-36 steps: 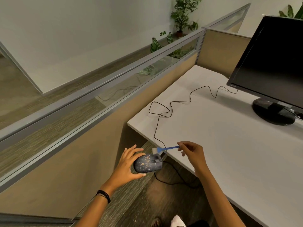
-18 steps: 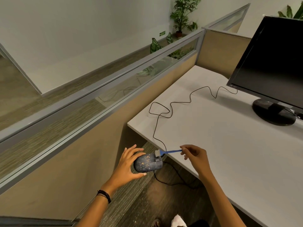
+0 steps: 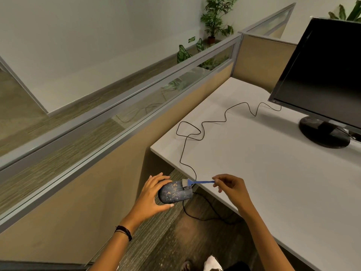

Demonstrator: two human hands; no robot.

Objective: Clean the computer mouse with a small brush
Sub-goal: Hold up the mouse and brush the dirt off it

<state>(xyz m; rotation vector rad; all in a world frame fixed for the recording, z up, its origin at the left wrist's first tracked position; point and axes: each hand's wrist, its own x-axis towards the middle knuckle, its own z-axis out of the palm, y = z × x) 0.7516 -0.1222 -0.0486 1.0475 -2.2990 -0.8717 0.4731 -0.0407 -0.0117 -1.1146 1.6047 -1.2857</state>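
My left hand [image 3: 151, 194] holds a dark computer mouse [image 3: 174, 192] in the air beside the desk's left front edge; the mouse is speckled with pale crumbs. My right hand [image 3: 232, 189] pinches the blue handle of a small brush [image 3: 195, 182]. The white bristles touch the top of the mouse near its buttons. The mouse's black cable [image 3: 203, 126] loops below it and runs over the desk towards the monitor.
The white desk [image 3: 273, 173] stretches to the right, with a black monitor [image 3: 322, 75] on a round stand [image 3: 324, 133] at the back right. A beige partition with a glass strip [image 3: 117, 122] runs along the left. Carpeted floor lies below my hands.
The brush head has come down from just above the mouse's front onto its top, and my right hand has shifted slightly lower and to the right. My left hand keeps the mouse still.
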